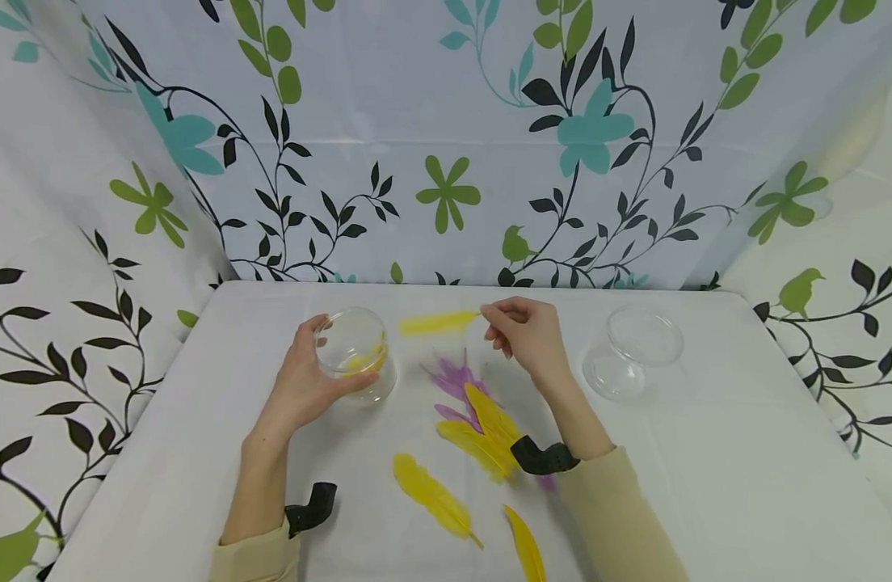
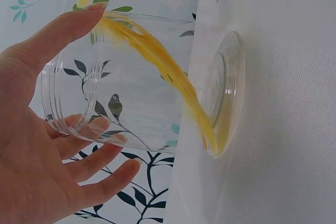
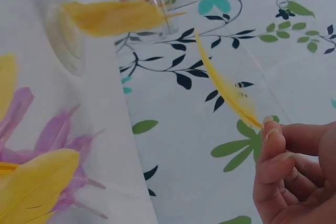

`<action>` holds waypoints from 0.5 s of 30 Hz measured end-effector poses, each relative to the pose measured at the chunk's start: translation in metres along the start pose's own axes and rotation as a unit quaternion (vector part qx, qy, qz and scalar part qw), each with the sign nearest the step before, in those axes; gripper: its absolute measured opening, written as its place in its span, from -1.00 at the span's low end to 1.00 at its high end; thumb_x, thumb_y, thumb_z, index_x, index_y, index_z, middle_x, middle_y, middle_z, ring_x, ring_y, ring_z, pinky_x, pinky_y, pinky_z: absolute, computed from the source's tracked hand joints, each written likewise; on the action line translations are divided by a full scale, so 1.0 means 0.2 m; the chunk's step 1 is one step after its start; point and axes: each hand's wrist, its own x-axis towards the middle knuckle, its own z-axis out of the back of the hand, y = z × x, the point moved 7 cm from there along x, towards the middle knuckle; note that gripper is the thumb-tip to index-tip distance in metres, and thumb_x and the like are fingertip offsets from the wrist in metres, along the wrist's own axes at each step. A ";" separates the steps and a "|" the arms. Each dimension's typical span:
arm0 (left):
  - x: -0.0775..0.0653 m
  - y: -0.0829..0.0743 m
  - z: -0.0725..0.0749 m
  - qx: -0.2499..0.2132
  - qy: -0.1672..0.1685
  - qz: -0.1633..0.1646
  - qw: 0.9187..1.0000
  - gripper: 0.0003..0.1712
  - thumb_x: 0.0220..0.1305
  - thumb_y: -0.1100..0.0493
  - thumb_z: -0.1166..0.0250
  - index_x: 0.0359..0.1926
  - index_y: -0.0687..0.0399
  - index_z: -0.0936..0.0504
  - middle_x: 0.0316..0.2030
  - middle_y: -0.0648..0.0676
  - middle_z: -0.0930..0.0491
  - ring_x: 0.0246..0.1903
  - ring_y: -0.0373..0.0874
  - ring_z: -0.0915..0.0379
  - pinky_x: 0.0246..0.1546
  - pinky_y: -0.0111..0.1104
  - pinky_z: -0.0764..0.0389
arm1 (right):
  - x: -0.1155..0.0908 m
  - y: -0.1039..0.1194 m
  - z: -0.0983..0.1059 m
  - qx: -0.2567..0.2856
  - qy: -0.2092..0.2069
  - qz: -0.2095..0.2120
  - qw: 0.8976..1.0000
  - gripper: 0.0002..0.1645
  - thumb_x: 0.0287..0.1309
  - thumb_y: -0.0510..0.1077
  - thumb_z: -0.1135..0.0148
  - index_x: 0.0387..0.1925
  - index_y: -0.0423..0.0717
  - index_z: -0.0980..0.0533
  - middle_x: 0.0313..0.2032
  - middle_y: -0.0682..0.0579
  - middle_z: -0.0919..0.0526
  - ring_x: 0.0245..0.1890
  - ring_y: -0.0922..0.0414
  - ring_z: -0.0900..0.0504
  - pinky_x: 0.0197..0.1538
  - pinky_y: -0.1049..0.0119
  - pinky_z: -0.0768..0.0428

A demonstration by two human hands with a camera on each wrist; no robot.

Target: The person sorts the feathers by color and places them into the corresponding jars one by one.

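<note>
Sleeve [image 1: 257, 556] nearest me; beyond it, the left hand [image 1: 300, 380] grips the upright jar [image 1: 350, 343] near its rim, a yellow feather [image 2: 170, 72] leaning inside. Rightward, the right hand [image 1: 522, 331] pinches a second feather [image 1: 437, 322] by its quill, above the table. I'd ease it over the mouth's middle, tip first, jar held steady, so the vanes don't snag.

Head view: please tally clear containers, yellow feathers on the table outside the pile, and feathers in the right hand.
Clear containers: 2, one in the left hand
Yellow feathers on the table outside the pile: 2
Feather in the right hand: 1
Total: 5
</note>
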 end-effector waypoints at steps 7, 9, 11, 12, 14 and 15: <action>0.00 0.00 0.00 -0.001 -0.002 0.002 1.000 0.33 -0.07 -0.19 -0.58 0.53 0.07 0.08 0.45 0.28 -0.14 0.41 0.23 -0.12 0.29 0.23 -0.30 | 0.03 0.10 -0.06 -0.002 0.016 0.015 1.000 -0.62 0.26 0.05 -0.35 -0.17 -0.22 -0.65 -0.47 -0.25 -0.67 -0.64 0.12 -0.52 -0.56 0.43 -0.51; 0.01 0.01 0.00 -0.001 -0.003 0.002 1.000 0.33 -0.06 -0.17 -0.58 0.53 0.07 0.07 0.45 0.28 -0.14 0.41 0.23 -0.12 0.29 0.24 -0.30 | 0.04 0.12 -0.08 -0.003 0.021 0.019 1.000 -0.65 0.26 0.01 -0.35 -0.18 -0.23 -0.65 -0.50 -0.20 -0.66 -0.64 0.12 -0.53 -0.57 0.43 -0.52; 0.01 0.01 0.00 -0.002 -0.002 0.003 1.000 0.33 -0.06 -0.18 -0.58 0.53 0.06 0.07 0.45 0.28 -0.14 0.41 0.23 -0.12 0.29 0.24 -0.30 | 0.05 0.14 -0.12 -0.004 0.027 0.024 0.999 -0.67 0.27 -0.02 -0.35 -0.19 -0.24 -0.65 -0.54 -0.13 -0.66 -0.64 0.12 -0.54 -0.57 0.43 -0.53; 0.01 0.01 -0.01 -0.002 -0.001 0.004 1.000 0.33 -0.06 -0.18 -0.58 0.53 0.06 0.08 0.46 0.28 -0.14 0.41 0.23 -0.11 0.29 0.24 -0.30 | 0.05 0.14 -0.14 -0.008 0.030 0.027 0.999 -0.68 0.27 -0.02 -0.35 -0.19 -0.23 -0.65 -0.55 -0.10 -0.66 -0.64 0.12 -0.55 -0.57 0.42 -0.54; 0.01 0.02 -0.01 -0.001 0.001 0.007 1.000 0.34 -0.06 -0.19 -0.57 0.54 0.05 0.09 0.46 0.27 -0.13 0.42 0.23 -0.11 0.29 0.24 -0.29 | 0.05 0.15 -0.17 -0.016 0.035 0.034 0.999 -0.72 0.27 -0.03 -0.35 -0.21 -0.20 -0.65 -0.56 -0.07 -0.66 -0.64 0.12 -0.57 -0.56 0.40 -0.56; 0.01 0.02 -0.01 -0.001 0.002 0.008 1.000 0.35 -0.07 -0.20 -0.57 0.54 0.05 0.09 0.47 0.27 -0.12 0.42 0.24 -0.11 0.29 0.25 -0.29 | 0.06 0.15 -0.19 -0.020 0.038 0.039 0.998 -0.72 0.27 -0.03 -0.35 -0.22 -0.19 -0.66 -0.56 -0.07 -0.66 -0.64 0.11 -0.57 -0.56 0.38 -0.57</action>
